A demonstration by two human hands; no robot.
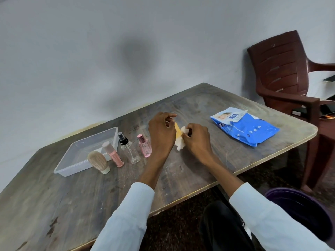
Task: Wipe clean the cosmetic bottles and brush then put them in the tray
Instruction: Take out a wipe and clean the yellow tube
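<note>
Just right of the frame's centre, the left hand (161, 132) curls its fingers round a small orange-yellow object (177, 130), mostly hidden behind the palm, so I cannot tell whether it is a bottle or a tube. Touching it from the right, the right hand (196, 137) pinches a crumpled white wet wipe (181, 144) between thumb and fingertips and presses it against that object. The step in hand looks like the wiping of the first item.

Everything else waits at the left of the frame, standing upright in a row on the worn grey-brown wooden table (190, 171): a round-headed beige makeup brush (98, 162) nearest the lower left, then a slim pink tube bottle with a pale cap (112, 153), a clear plastic spray bottle with a black pump (128, 148), and a pink glass perfume bottle with a rosy cap (144, 145). Just behind them lies the clear rectangular plastic tray (72, 167), nothing showing inside it.

A blue soft pack of baby wipes (248, 129) lies at the right of the table, its flap lifted.

The next move likely calls for finishing the rub, then carrying the held object leftward over the standing row and setting it in the tray without toppling the bottles.
</note>
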